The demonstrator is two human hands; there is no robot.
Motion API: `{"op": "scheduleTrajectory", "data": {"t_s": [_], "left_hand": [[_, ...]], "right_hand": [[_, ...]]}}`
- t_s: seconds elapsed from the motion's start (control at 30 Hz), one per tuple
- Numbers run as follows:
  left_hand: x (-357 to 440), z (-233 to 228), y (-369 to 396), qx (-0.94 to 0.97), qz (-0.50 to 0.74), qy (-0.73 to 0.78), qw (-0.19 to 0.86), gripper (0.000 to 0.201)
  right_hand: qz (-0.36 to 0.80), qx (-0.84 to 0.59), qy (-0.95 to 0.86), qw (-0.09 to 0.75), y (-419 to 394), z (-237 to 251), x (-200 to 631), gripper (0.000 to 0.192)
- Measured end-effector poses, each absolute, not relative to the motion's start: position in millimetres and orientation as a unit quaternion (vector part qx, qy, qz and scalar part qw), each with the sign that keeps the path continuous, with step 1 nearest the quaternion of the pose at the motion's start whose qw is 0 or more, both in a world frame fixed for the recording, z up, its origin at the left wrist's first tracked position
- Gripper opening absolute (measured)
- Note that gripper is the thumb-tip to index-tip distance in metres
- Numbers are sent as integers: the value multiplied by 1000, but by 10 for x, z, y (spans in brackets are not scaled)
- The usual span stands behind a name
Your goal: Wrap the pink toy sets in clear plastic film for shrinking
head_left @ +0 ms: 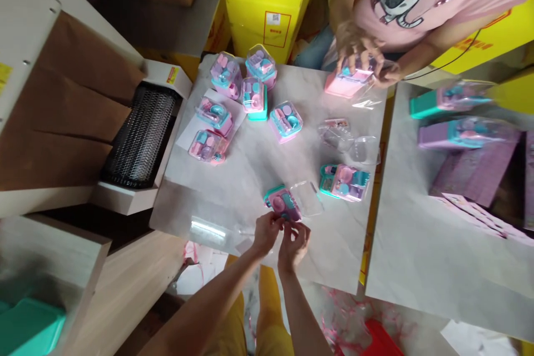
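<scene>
Pink-and-teal case [282, 200] lies on the marbled table [250, 178], towards the wearer's side, with a clear lid [306, 198] just to its right. Left hand [267, 232] and right hand [295, 242] meet at the case's near end, digits drawn close together; whether they are clamped on the case or a small part cannot be told. Six filled boxes [253, 94] stand back left. Opposite, a co-worker's hands [359, 47] are on a pink box [342, 87].
</scene>
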State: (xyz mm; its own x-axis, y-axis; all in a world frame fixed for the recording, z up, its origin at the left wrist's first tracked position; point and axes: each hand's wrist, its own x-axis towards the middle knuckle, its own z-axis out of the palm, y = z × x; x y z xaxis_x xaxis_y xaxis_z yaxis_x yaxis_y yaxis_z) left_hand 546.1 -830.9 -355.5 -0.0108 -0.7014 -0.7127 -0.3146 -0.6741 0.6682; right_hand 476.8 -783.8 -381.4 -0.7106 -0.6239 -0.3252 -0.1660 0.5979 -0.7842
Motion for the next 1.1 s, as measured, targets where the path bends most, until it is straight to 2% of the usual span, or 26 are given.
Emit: {"op": "scheduleTrajectory", "data": {"t_s": [0.1,0.23,0.33,0.47,0.57,0.63,0.73,0.8,0.87,0.97,1.1], "left_hand": [[5445,-3547,-8322,686,-609,-373,138,18],[5456,-3576,-8355,688,-599,-395,111,20],[5468,-3624,-8395,677,-599,-419,84,21],[5457,-3660,-8448,667,-594,-448,42,22],[5433,-3622,-8456,676,-569,-467,26,22],[5425,-3582,-8446,681,-555,-477,26,24],[5462,-3555,-8412,679,-552,-483,36,28],[5528,-3574,-8366,671,-565,-478,44,35],[5618,-3615,-8290,662,-583,-469,50,43],[5757,-3671,-8130,660,-602,-447,50,40],[5869,-3697,-7981,675,-613,-407,56,39]], "right_hand": [[-384,-103,851,344,-7876,-3877,4772,42],[-400,-63,809,426,-7920,-3944,4735,55],[-397,-47,786,472,-7964,-3962,4691,54],[-386,-31,785,484,-8018,-3972,4649,46],[-383,-36,777,499,-8028,-3928,4599,49],[-388,-48,764,512,-8029,-3874,4526,58],[-422,-67,736,525,-8068,-3800,4339,84],[-456,-72,718,521,-8136,-3763,4187,94],[-491,-74,700,513,-8220,-3719,4060,87],[-512,-120,697,487,-8290,-3597,4003,63],[-412,-332,742,410,-8273,-3429,4148,47]]}}
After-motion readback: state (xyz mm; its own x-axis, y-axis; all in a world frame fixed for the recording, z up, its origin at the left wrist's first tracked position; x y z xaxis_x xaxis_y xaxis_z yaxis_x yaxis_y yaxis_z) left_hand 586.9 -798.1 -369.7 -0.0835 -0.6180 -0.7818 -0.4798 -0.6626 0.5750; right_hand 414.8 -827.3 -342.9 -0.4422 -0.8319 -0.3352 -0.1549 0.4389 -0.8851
